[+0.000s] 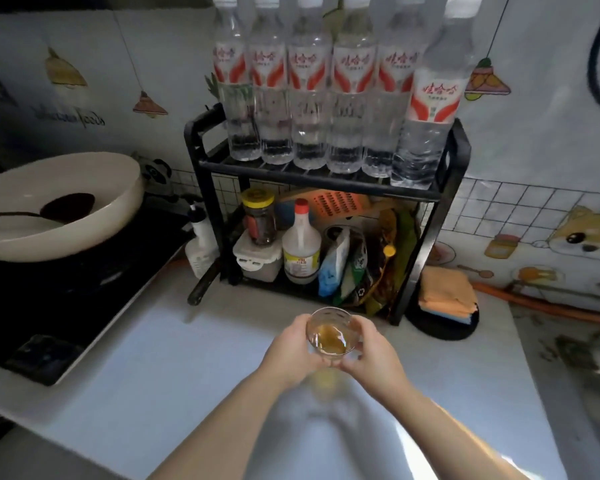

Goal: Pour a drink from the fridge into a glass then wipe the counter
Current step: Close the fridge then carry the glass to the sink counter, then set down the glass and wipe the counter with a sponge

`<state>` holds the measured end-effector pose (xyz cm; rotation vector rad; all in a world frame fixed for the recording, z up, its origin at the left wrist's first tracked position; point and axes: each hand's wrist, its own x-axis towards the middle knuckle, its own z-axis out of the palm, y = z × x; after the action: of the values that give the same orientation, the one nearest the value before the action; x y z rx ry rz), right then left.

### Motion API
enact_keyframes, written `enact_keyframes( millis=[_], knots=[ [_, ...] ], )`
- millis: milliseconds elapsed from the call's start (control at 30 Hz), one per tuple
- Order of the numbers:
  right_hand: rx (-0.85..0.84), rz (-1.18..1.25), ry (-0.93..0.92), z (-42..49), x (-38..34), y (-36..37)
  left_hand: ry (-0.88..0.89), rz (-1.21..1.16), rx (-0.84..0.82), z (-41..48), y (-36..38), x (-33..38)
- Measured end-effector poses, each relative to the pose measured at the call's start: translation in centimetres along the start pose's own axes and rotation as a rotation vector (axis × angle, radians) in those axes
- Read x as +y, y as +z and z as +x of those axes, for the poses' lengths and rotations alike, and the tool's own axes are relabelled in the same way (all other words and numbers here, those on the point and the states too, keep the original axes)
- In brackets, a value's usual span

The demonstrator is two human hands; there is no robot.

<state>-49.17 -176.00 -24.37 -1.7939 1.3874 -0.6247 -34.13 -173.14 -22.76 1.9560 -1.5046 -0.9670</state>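
Two hands meet round a small clear glass (331, 336) in the head view: the left hand (293, 344) curls its fingers about the glass's left side and the right hand (374, 355) wraps the right side and base, so both have a firm hold of it. Amber drink fills the lower part of the glass, which is held over the pale worktop (174, 375), just in front of a black two-tier rack (426, 195); a blurred amber reflection lies on the worktop beneath it. Six water bottles (309, 98) with red and white labels stand in a row on the rack's top shelf. Below them sit a jar with a yellow lid (258, 216), a white bottle with a red cap (301, 244) and several packets. Folded orange and blue cloths (445, 291) lie on a dark round mat just right of the rack. At the left a cream pan (111, 188) holding a dark ladle (66, 206) rests on a black hob (49, 299).
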Motion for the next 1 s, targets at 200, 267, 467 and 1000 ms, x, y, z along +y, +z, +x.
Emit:
enact_keyframes(
  millis=[200,267,467,1000],
  knots=[
    [0.075,-0.015,0.080,1.5,0.6,2.4,0.022,0.044,-0.083,3.2,-0.1,-2.2],
    [0.082,-0.015,0.094,1.9,0.8,2.7,0.037,0.026,-0.098,3.8,0.0,-2.7],
    [0.084,-0.067,0.134,2.7,1.0,3.4,0.058,0.033,-0.119,5.2,0.2,-3.6],
    [0.113,-0.097,0.181,3.9,2.2,4.3,0.077,0.031,-0.126,7.0,0.9,-4.3]
  ],
)
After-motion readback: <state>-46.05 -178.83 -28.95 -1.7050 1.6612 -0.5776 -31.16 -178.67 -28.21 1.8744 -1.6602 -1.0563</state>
